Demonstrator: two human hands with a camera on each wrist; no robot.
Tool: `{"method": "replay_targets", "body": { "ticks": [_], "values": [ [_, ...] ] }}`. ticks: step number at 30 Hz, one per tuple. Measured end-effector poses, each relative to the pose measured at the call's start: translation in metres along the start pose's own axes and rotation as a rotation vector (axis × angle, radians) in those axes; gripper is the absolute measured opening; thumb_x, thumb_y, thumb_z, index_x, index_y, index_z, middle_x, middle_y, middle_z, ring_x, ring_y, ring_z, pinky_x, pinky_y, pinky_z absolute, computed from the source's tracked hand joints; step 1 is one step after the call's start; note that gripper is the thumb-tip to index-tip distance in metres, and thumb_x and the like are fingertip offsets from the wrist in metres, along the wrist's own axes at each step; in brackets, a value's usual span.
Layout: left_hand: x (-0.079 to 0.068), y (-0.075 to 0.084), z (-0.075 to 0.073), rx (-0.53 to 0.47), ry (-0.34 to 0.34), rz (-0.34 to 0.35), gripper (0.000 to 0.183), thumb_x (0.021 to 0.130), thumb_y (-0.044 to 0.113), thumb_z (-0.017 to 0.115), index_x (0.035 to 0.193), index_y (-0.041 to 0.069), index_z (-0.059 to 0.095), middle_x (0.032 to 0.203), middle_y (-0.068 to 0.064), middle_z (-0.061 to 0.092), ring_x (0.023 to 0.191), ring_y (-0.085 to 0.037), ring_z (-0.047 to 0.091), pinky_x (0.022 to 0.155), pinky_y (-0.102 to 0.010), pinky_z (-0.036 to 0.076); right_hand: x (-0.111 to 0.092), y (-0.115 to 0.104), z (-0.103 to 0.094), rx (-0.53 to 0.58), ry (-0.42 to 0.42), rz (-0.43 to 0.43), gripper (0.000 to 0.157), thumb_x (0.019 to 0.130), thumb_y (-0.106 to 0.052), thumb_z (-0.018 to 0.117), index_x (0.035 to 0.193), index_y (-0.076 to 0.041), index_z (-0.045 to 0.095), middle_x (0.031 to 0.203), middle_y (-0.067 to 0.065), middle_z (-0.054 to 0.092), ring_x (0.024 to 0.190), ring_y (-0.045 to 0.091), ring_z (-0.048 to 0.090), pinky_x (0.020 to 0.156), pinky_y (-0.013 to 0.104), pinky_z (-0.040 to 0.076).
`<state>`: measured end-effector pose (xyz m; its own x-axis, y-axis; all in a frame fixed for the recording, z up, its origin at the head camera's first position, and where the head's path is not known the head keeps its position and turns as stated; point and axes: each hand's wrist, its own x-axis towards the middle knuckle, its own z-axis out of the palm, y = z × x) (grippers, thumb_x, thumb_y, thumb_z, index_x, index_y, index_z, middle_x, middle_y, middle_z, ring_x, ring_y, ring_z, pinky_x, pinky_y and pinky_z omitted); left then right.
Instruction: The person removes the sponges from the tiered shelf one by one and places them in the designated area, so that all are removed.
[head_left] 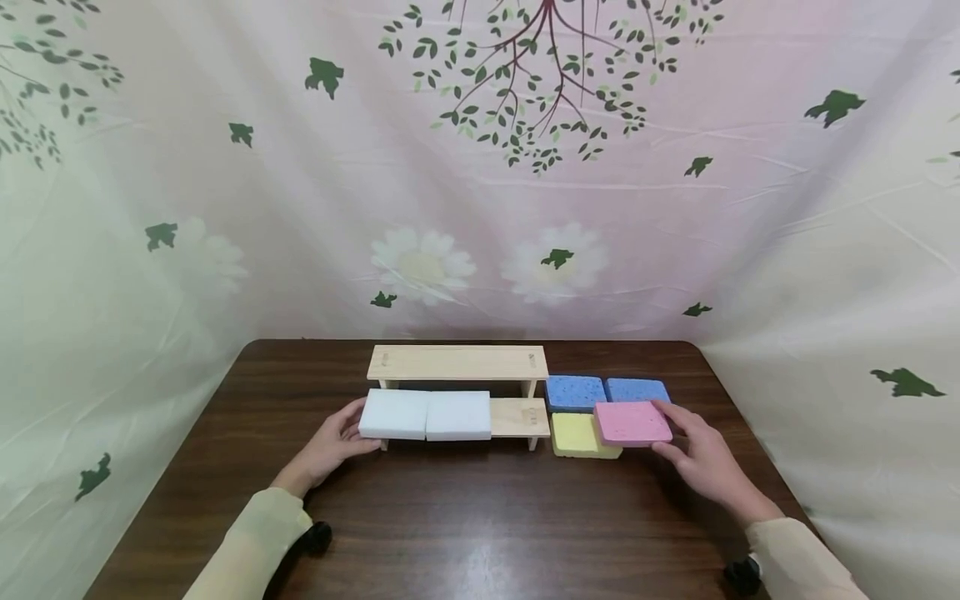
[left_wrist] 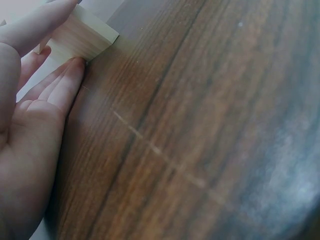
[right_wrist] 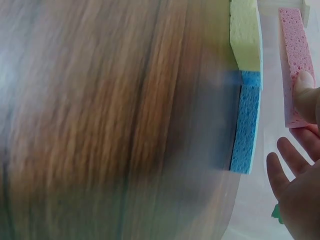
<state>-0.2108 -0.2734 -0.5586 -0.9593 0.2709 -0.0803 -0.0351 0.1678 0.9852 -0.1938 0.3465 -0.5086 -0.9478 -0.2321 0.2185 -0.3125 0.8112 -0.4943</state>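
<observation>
Two pale wooden shelves stand at the lower middle of the head view: the upper shelf [head_left: 457,364], a bare plank on legs, and in front of it the lower shelf [head_left: 519,417], which bears two white blocks [head_left: 393,414]. These sit side by side, touching, covering its left and middle parts; its right end is bare wood.

Right of the shelves are four sponges, all rounded at the corners. Two blue sponges [head_left: 574,393] lie side by side on the table [head_left: 465,508], and one yellow sponge [head_left: 576,437] lies in front of them. The one pink sponge [head_left: 633,423] is held up in the lower right of the head frame, covering parts of the yellow sponge and the right blue one. Its edge, at the upper right of the right wrist view, is full of small pores; the white blocks look smooth.

The right hand [head_left: 705,458] pinches the pink sponge by its right end, thumb in front. The left hand [head_left: 333,446] holds the left end of the lower shelf, its thumb and fingers around it; how firmly, I cannot tell.

The table is dark, streaked wood grain. Behind it, across the upper frame, hangs creased cloth [head_left: 307,208] printed with leafy branches, green birds and white flowers.
</observation>
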Motion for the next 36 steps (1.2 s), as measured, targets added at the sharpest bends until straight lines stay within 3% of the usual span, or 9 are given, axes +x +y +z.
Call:
{"method": "replay_targets", "body": {
  "ticks": [7,15,28,36],
  "values": [
    [0.001,0.001,0.000,-0.013,-0.004,-0.004,0.095,0.090,0.010,0.085,0.164,0.001,0.026,0.162,-0.027,0.037,0.144,-0.035,0.047,0.102,-0.020,0.050,-0.003,0.009,-0.005,-0.007,0.015,0.007,0.074,0.091,-0.001,0.080,0.156,-0.001,0.044,0.152,0.033,0.048,0.133,0.052,0.050,0.097,0.067,0.051],
    [0.000,0.001,0.000,-0.031,-0.009,-0.002,0.097,0.090,0.010,0.085,0.165,0.001,0.024,0.163,-0.029,0.035,0.147,-0.041,0.041,0.103,-0.020,0.050,-0.007,0.020,-0.008,-0.062,0.061,-0.008,0.072,0.088,0.001,0.081,0.152,0.001,0.048,0.148,0.030,0.054,0.128,0.048,0.056,0.096,0.064,0.050],
    [0.000,0.000,0.001,-0.039,-0.004,-0.003,0.097,0.089,0.008,0.085,0.165,0.001,0.024,0.164,-0.028,0.035,0.147,-0.039,0.041,0.104,-0.020,0.049,-0.015,0.031,-0.010,-0.031,0.021,0.083,0.072,0.091,0.000,0.078,0.155,0.002,0.044,0.150,0.034,0.049,0.132,0.055,0.050,0.100,0.073,0.044],
    [0.001,-0.002,-0.001,-0.048,-0.009,-0.016,0.097,0.089,0.009,0.085,0.165,0.002,0.024,0.164,-0.027,0.034,0.147,-0.039,0.042,0.103,-0.021,0.050,-0.017,0.031,-0.009,-0.018,-0.047,0.134,0.071,0.094,-0.003,0.076,0.156,0.003,0.042,0.153,0.037,0.045,0.137,0.059,0.044,0.105,0.075,0.040]
  ]
}}
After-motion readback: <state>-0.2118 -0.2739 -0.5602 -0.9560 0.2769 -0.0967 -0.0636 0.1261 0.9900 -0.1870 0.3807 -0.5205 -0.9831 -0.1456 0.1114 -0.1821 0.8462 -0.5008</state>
